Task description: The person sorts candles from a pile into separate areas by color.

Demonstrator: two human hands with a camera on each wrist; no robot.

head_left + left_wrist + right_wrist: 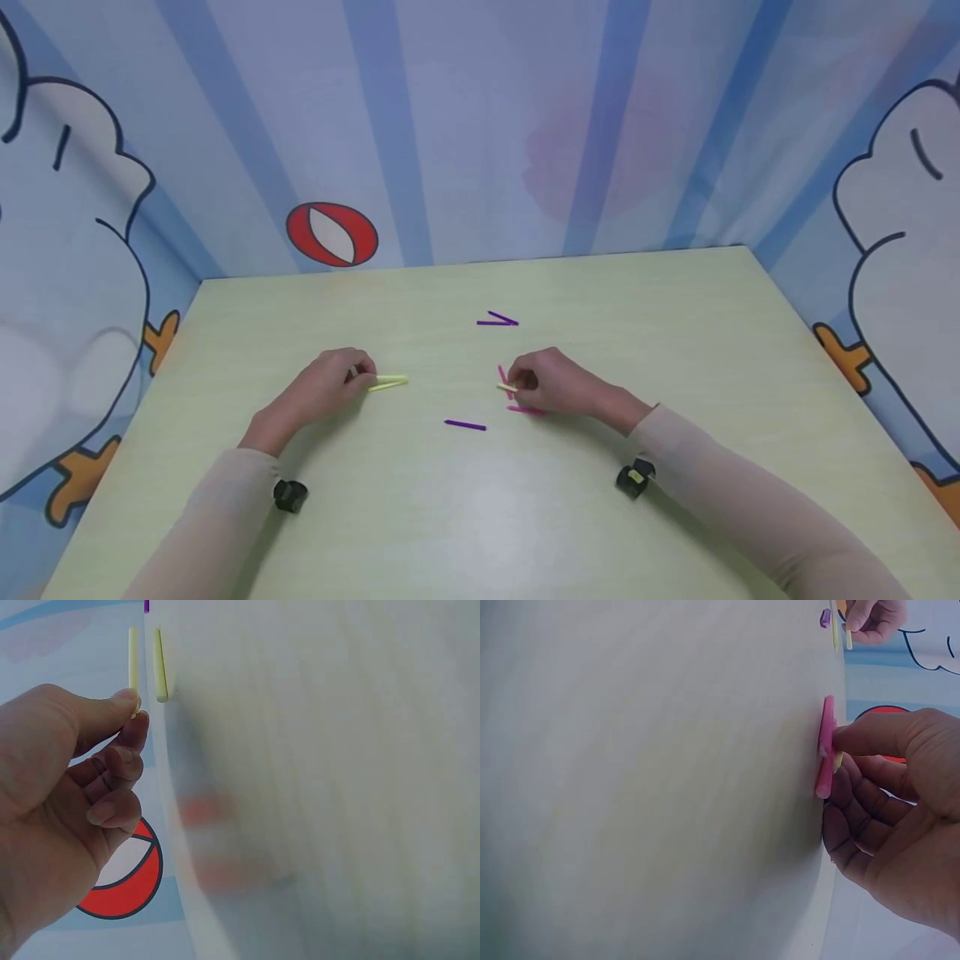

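Observation:
Between thumb and forefinger, my left hand [326, 387] pinches a thin yellow stick [133, 658] by one end. A second yellow stick [160, 666] lies on the table just beside it. My right hand [558, 383] pinches another short yellow stick [506, 387], most of it hidden behind the fingers in the right wrist view. Close around these fingers lie pink sticks: one [502, 372] slants behind the yellow stick, and another [525, 410] lies on the near side, partly under the hand.
Two purple sticks [491, 322] meet in a narrow V farther back on the pale table [480, 517]. Nearer, a single purple stick [465, 425] lies between the hands. A printed blue striped backdrop [480, 125] stands at the back and sides.

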